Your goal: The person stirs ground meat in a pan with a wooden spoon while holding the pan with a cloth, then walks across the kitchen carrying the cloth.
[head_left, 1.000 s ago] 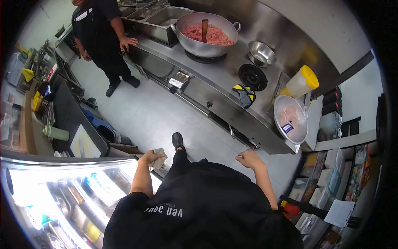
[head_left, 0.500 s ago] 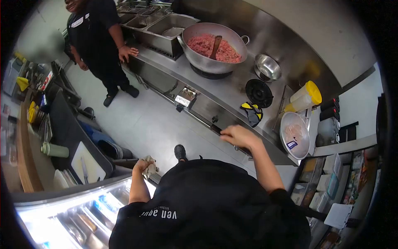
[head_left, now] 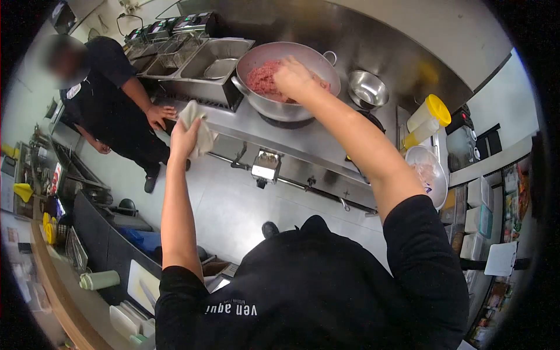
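- A wide, round silver metal pan with two loop handles sits on the steel bench, partly filled with pinkish-red minced meat.
- Your right hand reaches into the pan, low over the meat. Its fingertips are hidden, so whether they pinch, press or are spread cannot be told.
- Your left hand has its fingers closed around a crumpled, pale cloth, beside the bench's front edge.
- A co-worker in black rests a hand on the bench, close to your cloth. A sideways swing of your left arm could bump it.
- A hard push from your right hand could rock the pan or spill meat over the rim, as your left hand is not steadying it.
- The cloth's loose folds could catch the near handle or brush raw meat if carried closer.
- A shiny steel bowl sits near your right forearm; your elbow could knock it.
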Motion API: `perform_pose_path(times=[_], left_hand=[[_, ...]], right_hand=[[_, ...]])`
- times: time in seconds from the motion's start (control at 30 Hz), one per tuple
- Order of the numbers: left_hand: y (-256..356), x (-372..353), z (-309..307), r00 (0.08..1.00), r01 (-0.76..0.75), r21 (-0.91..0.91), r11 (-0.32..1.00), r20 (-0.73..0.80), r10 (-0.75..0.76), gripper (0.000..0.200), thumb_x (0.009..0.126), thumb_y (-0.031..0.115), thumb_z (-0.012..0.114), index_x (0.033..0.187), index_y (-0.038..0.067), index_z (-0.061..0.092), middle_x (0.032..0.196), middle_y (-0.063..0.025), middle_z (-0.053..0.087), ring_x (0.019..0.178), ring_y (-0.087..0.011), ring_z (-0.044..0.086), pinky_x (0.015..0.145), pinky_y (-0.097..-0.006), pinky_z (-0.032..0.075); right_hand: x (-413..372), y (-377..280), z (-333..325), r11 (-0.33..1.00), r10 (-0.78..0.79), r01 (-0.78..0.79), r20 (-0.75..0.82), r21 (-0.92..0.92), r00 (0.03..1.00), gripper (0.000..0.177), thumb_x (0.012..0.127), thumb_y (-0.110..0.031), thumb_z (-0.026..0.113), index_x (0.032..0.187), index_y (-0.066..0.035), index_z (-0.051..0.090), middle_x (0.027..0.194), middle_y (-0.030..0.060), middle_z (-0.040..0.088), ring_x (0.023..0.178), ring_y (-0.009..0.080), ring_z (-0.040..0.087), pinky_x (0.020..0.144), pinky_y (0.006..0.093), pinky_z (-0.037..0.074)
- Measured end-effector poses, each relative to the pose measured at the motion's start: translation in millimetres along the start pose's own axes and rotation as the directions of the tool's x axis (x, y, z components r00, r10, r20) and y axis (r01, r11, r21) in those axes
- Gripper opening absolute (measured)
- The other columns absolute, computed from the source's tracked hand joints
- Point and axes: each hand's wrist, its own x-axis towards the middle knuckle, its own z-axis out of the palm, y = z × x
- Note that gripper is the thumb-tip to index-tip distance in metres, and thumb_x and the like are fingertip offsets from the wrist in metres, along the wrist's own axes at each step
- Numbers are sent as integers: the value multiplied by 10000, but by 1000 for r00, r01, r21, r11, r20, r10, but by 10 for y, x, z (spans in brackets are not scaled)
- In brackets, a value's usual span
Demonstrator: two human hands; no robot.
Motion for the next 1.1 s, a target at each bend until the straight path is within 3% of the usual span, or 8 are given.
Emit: perform_pose_path(times=[0.03, 0.17, 0.37, 0.47, 0.67, 0.87, 1.0, 1.1], left_hand=[[117, 197, 70, 1000, -7, -4, 1000, -1, 7, 489, 846, 318, 595, 1182, -29, 522, 1021, -191, 637, 943, -279, 627, 822, -346, 464], [653, 738, 384, 997, -52, 266, 963, -49, 67, 495, 826, 383, 577, 1104, -24, 531, 1024, -271, 604, 977, -393, 586, 841, -441, 450], [724, 1277, 1108, 999, 4, 436, 900, 34, -21, 441, 854, 358, 523, 1099, -6, 478, 989, -274, 605, 955, -433, 579, 841, -486, 454], [694, 1409, 1345, 997, 3, 467, 884, 66, -39, 430, 860, 350, 511, 1086, -15, 490, 986, -280, 604, 958, -433, 577, 848, -483, 452], [661, 1442, 1560, 997, 19, 486, 874, 61, -55, 380, 863, 323, 499, 1019, -23, 509, 922, -257, 630, 883, -386, 618, 797, -475, 471], [698, 1442, 1563, 994, 57, 536, 842, 48, -97, 383, 869, 326, 490, 1036, -18, 476, 898, -237, 641, 863, -382, 626, 786, -459, 474], [835, 1460, 1546, 988, 85, 558, 826, 60, -142, 384, 873, 339, 483, 1032, -9, 478, 893, -234, 643, 858, -375, 629, 780, -457, 474], [857, 1465, 1537, 979, 112, 575, 810, 77, -190, 387, 877, 353, 474, 1023, -5, 481, 873, -238, 643, 848, -373, 631, 779, -455, 474]], right_hand=[[14, 97, 14, 995, 100, -103, 241, 2, 965, 223, 785, -136, 547, 944, -81, 694, 1078, 124, 642, 1060, 280, 582, 983, 473, 365], [-125, 327, 395, 962, 263, -223, 323, -156, 909, 163, 792, -178, 562, 842, -114, 703, 975, 85, 677, 977, 252, 619, 932, 458, 391], [-128, 437, 617, 963, 65, 84, 522, -258, 851, 207, 796, -141, 548, 923, -116, 709, 921, 54, 691, 853, 212, 658, 649, 398, 507], [-166, 989, 817, 987, -108, 145, 380, -70, 919, 160, 782, -145, 559, 813, -117, 714, 827, 74, 693, 773, 210, 669, 599, 367, 515], [-120, 1919, 587, 997, -31, 47, 227, -65, 973, 133, 753, -140, 570, 727, -108, 696, 770, 109, 678, 696, 236, 672, 597, 344, 533], [423, 1565, 1888, 996, -31, 17, 165, 86, 986, 166, 758, -154, 541, 702, -108, 691, 754, 112, 676, 722, 241, 670, 655, 365, 532], [174, 1545, 1480, 967, -243, 214, 257, 136, 935, 165, 760, -146, 543, 697, -92, 685, 748, 107, 675, 713, 242, 671, 620, 372, 532], [107, 1771, 994, 969, -245, 245, 328, 42, 912, 161, 758, -159, 556, 692, -88, 684, 724, 106, 670, 677, 248, 667, 589, 384, 530]])
